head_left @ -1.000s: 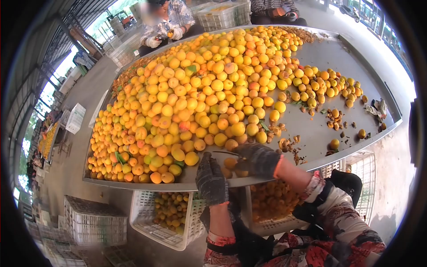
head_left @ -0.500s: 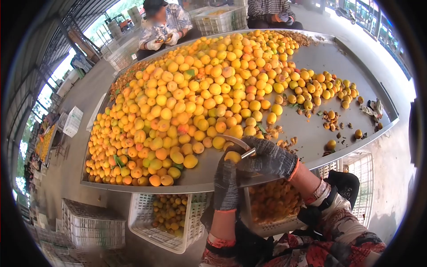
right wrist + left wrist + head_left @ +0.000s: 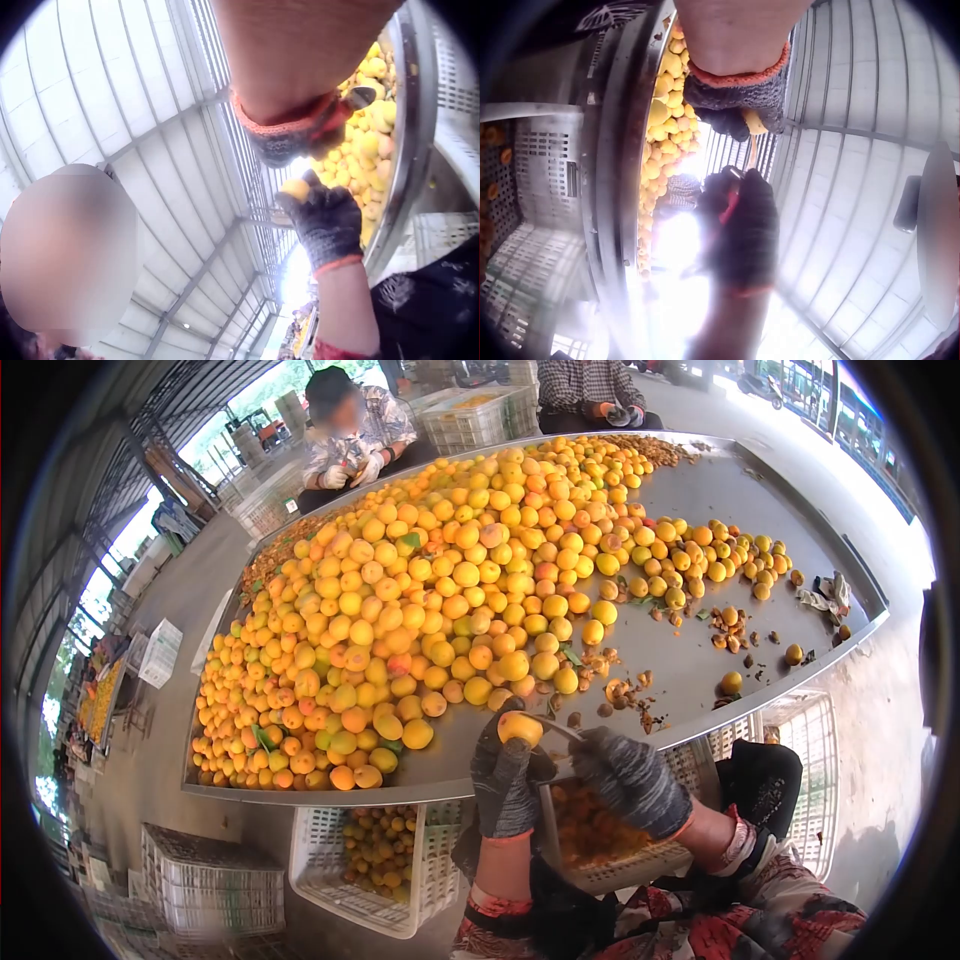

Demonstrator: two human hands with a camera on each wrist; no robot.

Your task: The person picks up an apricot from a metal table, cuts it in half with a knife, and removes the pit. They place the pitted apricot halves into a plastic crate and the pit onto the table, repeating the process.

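My left hand (image 3: 503,785), in a dark grey knit glove, holds a yellow apricot (image 3: 520,729) over the near edge of the metal table. In the right wrist view the same apricot (image 3: 295,190) sits at the fingertips. To its right, my gloved right hand (image 3: 632,782) grips a knife (image 3: 556,727), whose thin curved blade reaches to the fruit's side. The right fingers hide most of the knife's handle. Beyond both hands lies a large heap of apricots (image 3: 400,630).
The metal table (image 3: 720,630) has a raised rim. Fruit scraps (image 3: 630,695) lie right of the heap. Below the near edge stand a white crate (image 3: 435,860) of darker fruit and another crate (image 3: 600,875) of orange pieces. Two people sit across the table.
The left hand has come up with an apricot from the table's near edge. My right hand came in close with the knife, then drew back right and down, slightly apart from the left.
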